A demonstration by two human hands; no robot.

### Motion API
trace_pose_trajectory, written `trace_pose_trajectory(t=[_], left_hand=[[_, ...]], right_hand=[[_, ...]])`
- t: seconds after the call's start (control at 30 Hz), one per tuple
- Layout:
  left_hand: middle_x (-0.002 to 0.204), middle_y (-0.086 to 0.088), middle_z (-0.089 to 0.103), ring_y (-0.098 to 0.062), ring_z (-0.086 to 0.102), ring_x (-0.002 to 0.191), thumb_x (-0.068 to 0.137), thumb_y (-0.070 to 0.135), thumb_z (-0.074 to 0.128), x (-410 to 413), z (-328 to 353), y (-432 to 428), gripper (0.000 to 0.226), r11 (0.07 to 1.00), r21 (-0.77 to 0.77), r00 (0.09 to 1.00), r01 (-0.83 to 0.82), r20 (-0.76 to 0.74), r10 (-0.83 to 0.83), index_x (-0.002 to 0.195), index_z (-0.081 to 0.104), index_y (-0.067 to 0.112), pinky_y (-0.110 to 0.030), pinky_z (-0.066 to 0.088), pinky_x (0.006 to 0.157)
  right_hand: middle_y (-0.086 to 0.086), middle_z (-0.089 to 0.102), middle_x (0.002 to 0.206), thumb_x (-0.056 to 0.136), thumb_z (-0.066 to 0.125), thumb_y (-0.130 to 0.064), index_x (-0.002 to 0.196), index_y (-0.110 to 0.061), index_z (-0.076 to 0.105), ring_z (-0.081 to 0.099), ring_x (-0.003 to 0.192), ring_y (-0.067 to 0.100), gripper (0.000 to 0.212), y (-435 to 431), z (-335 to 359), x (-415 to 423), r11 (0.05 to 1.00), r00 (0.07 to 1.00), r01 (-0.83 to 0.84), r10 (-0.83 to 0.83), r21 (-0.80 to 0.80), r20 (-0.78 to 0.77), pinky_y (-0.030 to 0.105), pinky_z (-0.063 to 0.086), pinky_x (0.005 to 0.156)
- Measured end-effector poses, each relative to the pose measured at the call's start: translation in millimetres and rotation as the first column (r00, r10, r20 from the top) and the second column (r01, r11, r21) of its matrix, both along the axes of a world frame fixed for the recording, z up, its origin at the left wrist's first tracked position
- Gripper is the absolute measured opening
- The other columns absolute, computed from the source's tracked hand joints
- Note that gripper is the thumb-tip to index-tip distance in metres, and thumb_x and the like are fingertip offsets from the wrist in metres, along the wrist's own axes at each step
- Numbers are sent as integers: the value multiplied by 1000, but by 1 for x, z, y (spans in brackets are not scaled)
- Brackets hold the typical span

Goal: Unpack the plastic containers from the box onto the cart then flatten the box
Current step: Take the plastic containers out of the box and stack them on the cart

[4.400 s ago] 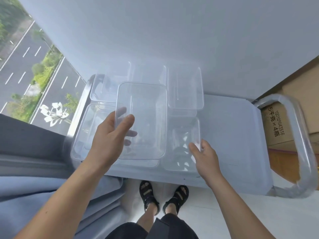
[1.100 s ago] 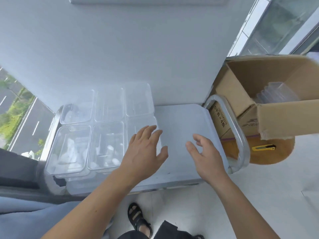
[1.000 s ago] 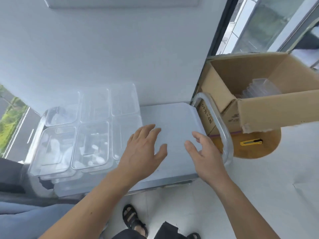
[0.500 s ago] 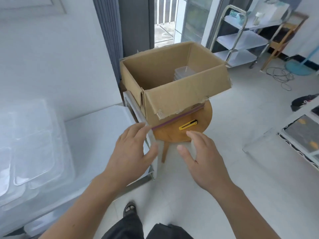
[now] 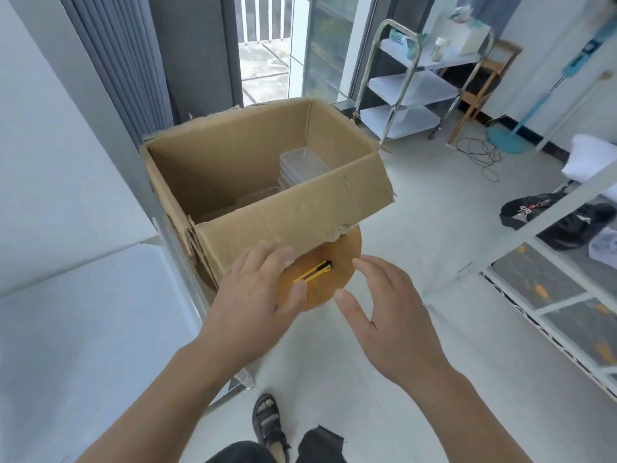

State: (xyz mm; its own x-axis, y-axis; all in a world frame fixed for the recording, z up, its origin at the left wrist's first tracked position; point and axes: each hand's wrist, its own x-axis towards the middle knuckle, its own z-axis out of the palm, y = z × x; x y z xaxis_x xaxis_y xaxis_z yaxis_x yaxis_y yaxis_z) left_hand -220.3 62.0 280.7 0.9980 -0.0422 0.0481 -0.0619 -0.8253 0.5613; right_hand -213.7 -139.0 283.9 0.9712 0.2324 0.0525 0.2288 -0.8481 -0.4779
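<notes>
Pale floor tiles (image 5: pixel 434 228) spread through a bright room, with a chrome-framed white shelf rack (image 5: pixel 417 81) far beyond both hands. Directly ahead of the left hand (image 5: pixel 253 295) an open brown cardboard box (image 5: pixel 293 212) stands on a round wooden stool (image 5: pixel 344 255). Inside it, past the fingertips, a stack of clear rectangular plastic containers (image 5: pixel 303 162) lies against the far right wall, and a lower pile shows to its left. The flat grey-white cart (image 5: pixel 83 312) lies to the left of the left hand. Only one end of it shows, so how many containers it carries cannot be told.

By my reckoning the unpacking is unfinished: containers are left to lift out, and the box stands fully upright, so flattening has not begun.

Both forearms reach forward, palms turned down. The left hand is spread flat and holds nothing, its fingertips over the lower front wall of the box; whether they touch it I cannot tell. The right hand (image 5: pixel 384 312) hangs empty with loose, parted fingers. A yellow-and-black utility knife (image 5: pixel 312 271) rests on the stool between the two hands, just beside the left thumb
</notes>
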Motion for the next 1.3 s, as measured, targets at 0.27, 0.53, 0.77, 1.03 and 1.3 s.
trace_pose_trajectory(t=[0.27,0.53,0.77,1.03,1.3], left_hand=[[149,3,44,-17,37,139,84,62,29,72,1,0,75,997,-2,997,-80,-3,80,142,50,20,-35,29,114],[149,7,43,-13,35,138,80,66,27,126,-6,-19,78,957,17,956,-291,-38,291,140,51,23,-27,26,112],[151,2,44,-14,33,141,80,68,26,160,3,-38,84,864,49,863,-502,-31,504,141,52,17,-19,17,111],[154,5,37,-10,25,143,89,60,36,174,-2,-15,72,761,30,759,-648,-60,648,146,45,18,-14,11,109],[155,6,37,-9,25,144,97,40,53,209,-22,30,55,731,-18,731,-682,-59,680,147,44,19,-15,16,109]], right_hand=[[-8,44,147,93,27,-62,142,-21,47,31,137,6,67,3,3,80,995,994,-100,100,-3,31,28,28,113],[-13,38,149,91,25,-64,145,-24,44,29,140,6,69,-7,-9,173,953,955,-297,298,63,-10,31,28,116],[-9,46,145,91,28,-62,141,-20,48,37,135,8,68,-6,-7,255,869,875,-483,484,105,16,31,34,112],[-12,40,148,94,30,-62,144,-24,44,29,138,4,63,37,-11,306,766,766,-643,643,24,-13,23,24,113],[-12,41,147,89,27,-65,143,-23,46,28,136,1,71,91,-15,341,719,719,-695,694,-28,-45,18,19,109]])
